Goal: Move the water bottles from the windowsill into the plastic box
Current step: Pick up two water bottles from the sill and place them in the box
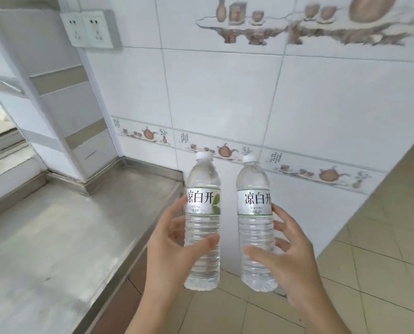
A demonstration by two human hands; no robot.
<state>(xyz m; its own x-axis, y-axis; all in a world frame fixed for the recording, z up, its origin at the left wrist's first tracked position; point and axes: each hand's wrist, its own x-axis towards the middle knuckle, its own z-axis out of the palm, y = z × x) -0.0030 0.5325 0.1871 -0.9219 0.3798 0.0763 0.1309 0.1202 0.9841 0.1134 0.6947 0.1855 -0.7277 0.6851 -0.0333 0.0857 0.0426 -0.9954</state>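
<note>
Windowsill: pale ledge at far left, well apart from both hands.
Desk: bare steel top, left of the left fingers, ending at a raised lip by the tiled wall.
Left hand: raised in front of the desk edge; thumb across the front and fingers curled round the back of the left bottle, gripping it.
Left bottle: clear, white cap, white label, upright in the air.
Right bottle: same kind, upright, just beside the left bottle, not touching it.
Right hand: thumb in front, fingers wrapped behind the right bottle, gripping it.
Floor: beige tiles below and right of the right fingers.
</note>
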